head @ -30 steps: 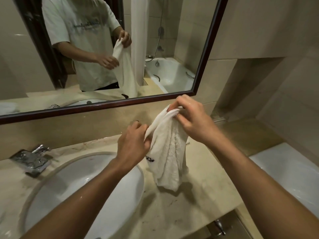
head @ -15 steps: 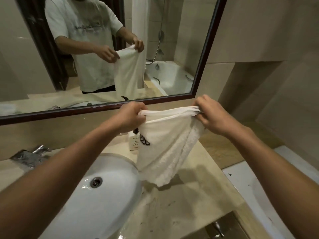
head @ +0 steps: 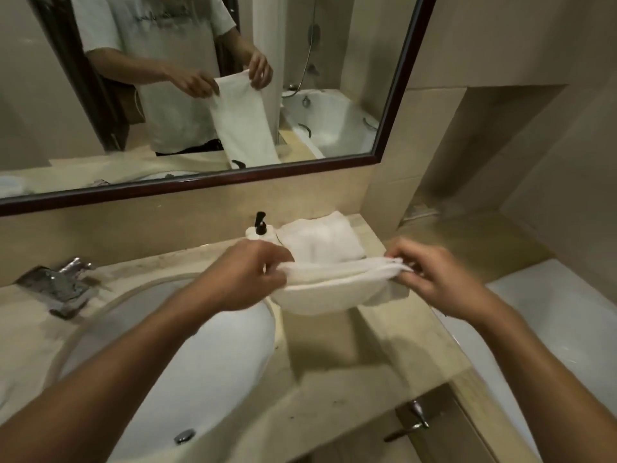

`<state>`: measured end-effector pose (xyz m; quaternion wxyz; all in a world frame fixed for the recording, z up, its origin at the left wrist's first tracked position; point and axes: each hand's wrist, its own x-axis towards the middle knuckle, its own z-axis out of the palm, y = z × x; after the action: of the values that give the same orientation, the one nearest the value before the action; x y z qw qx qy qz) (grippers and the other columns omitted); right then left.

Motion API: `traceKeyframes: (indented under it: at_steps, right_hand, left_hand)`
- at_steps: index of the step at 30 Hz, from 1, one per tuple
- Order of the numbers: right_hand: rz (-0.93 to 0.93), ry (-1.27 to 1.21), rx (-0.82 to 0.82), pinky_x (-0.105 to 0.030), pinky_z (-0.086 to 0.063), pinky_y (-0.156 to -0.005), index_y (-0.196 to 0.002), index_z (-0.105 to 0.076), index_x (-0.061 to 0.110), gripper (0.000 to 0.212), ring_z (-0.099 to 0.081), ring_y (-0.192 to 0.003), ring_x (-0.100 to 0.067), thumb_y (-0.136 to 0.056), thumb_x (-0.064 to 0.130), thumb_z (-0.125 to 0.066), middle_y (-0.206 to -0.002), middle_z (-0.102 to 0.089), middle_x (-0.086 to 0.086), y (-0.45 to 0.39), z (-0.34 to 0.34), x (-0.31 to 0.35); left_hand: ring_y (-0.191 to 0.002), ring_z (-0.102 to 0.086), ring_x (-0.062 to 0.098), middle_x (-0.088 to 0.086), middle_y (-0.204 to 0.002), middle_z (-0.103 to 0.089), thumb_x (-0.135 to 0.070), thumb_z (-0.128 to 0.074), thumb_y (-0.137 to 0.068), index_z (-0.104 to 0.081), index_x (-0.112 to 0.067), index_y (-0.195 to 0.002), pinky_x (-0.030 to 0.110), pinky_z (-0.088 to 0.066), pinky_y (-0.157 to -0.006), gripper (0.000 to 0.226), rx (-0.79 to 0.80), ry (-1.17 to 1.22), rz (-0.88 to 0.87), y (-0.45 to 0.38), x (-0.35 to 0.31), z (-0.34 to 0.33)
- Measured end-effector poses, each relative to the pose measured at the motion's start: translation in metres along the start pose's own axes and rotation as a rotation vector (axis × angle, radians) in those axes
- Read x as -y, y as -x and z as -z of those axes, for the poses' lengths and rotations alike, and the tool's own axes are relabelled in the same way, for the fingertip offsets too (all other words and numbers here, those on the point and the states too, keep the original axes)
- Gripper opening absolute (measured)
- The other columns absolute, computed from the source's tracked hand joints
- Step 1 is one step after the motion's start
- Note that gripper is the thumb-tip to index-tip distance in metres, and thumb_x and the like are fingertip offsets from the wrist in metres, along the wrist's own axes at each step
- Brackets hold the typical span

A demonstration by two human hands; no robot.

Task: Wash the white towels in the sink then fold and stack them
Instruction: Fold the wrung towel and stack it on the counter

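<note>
Left grip: the left hand [head: 248,270] is closed on the left end of the towel [head: 334,289], fingers curled over its top edge.
Right grip: the right hand [head: 434,279] pinches the right end of the same edge, thumb and fingers shut on the cloth.
Towel now: stretched level between the two hands, low over the worktop [head: 334,369] just right of the sink [head: 187,359], its body sagging in a shallow curve beneath the held edge; it looks doubled, with two layers showing along the top.
What changed: half a second ago the towel hung down from a higher hold, and a second ago it was a bunched clump in both hands. It has since been spread and brought down toward the stone.
Meaning for the task: washing of this towel seems done, and the fold is under way; laying it flat looks like the next step.
Stack: a folded white towel [head: 322,240] already lies at the back of the worktop, beside the soap pump [head: 260,225], so at least one is finished.
Surroundings: the tap [head: 60,282] stands left of the sink; the mirror [head: 213,95] repeats the hold from the front.
Hard to make out: motion blur softens both hands and the towel's edges. Whether the sag touches the worktop cannot be told. How many towels make up the stack is unclear, and any others still waiting are out of view.
</note>
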<state>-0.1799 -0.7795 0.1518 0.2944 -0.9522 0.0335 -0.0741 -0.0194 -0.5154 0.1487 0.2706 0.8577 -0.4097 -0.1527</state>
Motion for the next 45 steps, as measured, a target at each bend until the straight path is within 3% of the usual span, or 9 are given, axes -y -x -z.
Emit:
traceKeyframes:
  at_steps: [5,9,19,23,29,33,38,41,45]
  right_hand:
    - [-0.148,-0.150,0.263,-0.029,-0.051,-0.078,-0.098,-0.065,0.031,0.015,-0.062,-0.091,-0.007,-0.095,0.017,-0.066,-0.096,-0.066,0.019,0.029,-0.041,-0.026]
    - [-0.198,-0.257,0.296,-0.024,-0.047,-0.077,-0.096,-0.064,0.032,0.017,-0.062,-0.088,-0.008,-0.096,0.016,-0.066,-0.093,-0.066,0.017,0.045,-0.074,-0.040]
    - [-0.381,-0.346,0.052,-0.022,-0.045,-0.072,-0.100,-0.064,0.020,0.008,-0.063,-0.085,-0.007,-0.094,0.013,-0.065,-0.093,-0.069,0.007,0.010,-0.145,-0.085]
    - [-0.527,-0.383,-0.021,-0.023,-0.044,-0.069,-0.097,-0.064,0.019,0.005,-0.060,-0.081,-0.009,-0.093,0.016,-0.067,-0.088,-0.067,0.006,-0.027,-0.168,-0.107]
    - [-0.713,-0.484,-0.135,-0.009,-0.043,-0.062,-0.099,-0.066,0.015,0.010,-0.063,-0.085,-0.014,-0.092,0.020,-0.071,-0.090,-0.068,0.005,-0.047,-0.199,-0.125]
    - [-0.841,-0.372,-0.138,-0.024,-0.046,-0.079,-0.120,-0.057,0.013,0.038,-0.062,-0.106,-0.025,-0.090,0.030,-0.073,-0.111,-0.063,-0.004,-0.050,-0.216,-0.126]
    - [-1.066,-0.128,-0.070,-0.043,-0.039,-0.104,-0.140,-0.037,0.009,0.091,-0.045,-0.130,-0.034,-0.077,0.063,-0.074,-0.139,-0.044,-0.014,-0.035,-0.233,-0.105]
    - [-1.202,-0.273,0.014,-0.041,-0.043,-0.102,-0.142,-0.040,0.005,0.092,-0.052,-0.129,-0.035,-0.079,0.065,-0.071,-0.140,-0.051,-0.015,-0.030,-0.235,-0.107]
    - [-1.060,-0.302,0.054,-0.037,-0.046,-0.103,-0.138,-0.055,0.013,0.070,-0.058,-0.123,-0.030,-0.087,0.060,-0.066,-0.134,-0.062,-0.008,-0.028,-0.232,-0.115]
  left_hand:
    - [-0.060,-0.067,0.009,0.002,-0.087,-0.068,-0.012,-0.055,-0.093,-0.063,-0.030,-0.080,0.026,-0.052,-0.058,0.024,0.236,0.047,0.103,0.013,0.020,-0.047]
    - [-0.067,-0.074,0.023,0.012,-0.097,-0.065,-0.008,-0.048,-0.099,-0.066,-0.013,-0.098,0.040,-0.062,-0.067,0.019,0.321,0.283,0.277,0.030,0.038,-0.086]
    - [-0.078,-0.060,0.017,-0.003,-0.085,-0.067,-0.018,-0.067,-0.092,-0.068,-0.019,-0.095,0.027,-0.046,-0.067,0.004,-0.013,0.684,0.547,-0.001,0.075,-0.138]
    - [-0.094,-0.064,0.014,-0.001,-0.107,-0.067,-0.012,-0.081,-0.078,-0.060,-0.021,-0.119,0.027,-0.053,-0.076,0.047,0.070,0.652,0.539,-0.036,0.099,-0.149]
    - [-0.089,-0.064,0.019,0.001,-0.096,-0.071,-0.023,-0.069,-0.091,-0.073,-0.017,-0.103,0.033,-0.051,-0.081,0.015,-0.121,0.499,0.545,-0.067,0.127,-0.173]
    - [-0.092,-0.063,0.022,0.004,-0.095,-0.068,-0.031,-0.059,-0.096,-0.070,-0.014,-0.101,0.032,-0.047,-0.077,0.021,-0.154,0.445,0.624,-0.070,0.140,-0.197]
    - [-0.107,-0.056,0.021,0.000,-0.117,-0.055,-0.047,-0.067,-0.089,-0.048,-0.012,-0.130,0.036,-0.047,-0.093,0.056,-0.169,0.511,0.763,-0.074,0.132,-0.213]
    - [-0.099,-0.061,0.020,0.001,-0.110,-0.063,-0.051,-0.076,-0.081,-0.057,-0.007,-0.117,0.033,-0.051,-0.085,0.059,-0.073,0.632,0.893,-0.075,0.134,-0.216]
    - [-0.094,-0.066,0.014,-0.008,-0.097,-0.069,-0.059,-0.068,-0.081,-0.066,-0.024,-0.100,0.028,-0.050,-0.076,0.040,-0.154,0.620,0.688,-0.064,0.131,-0.217]
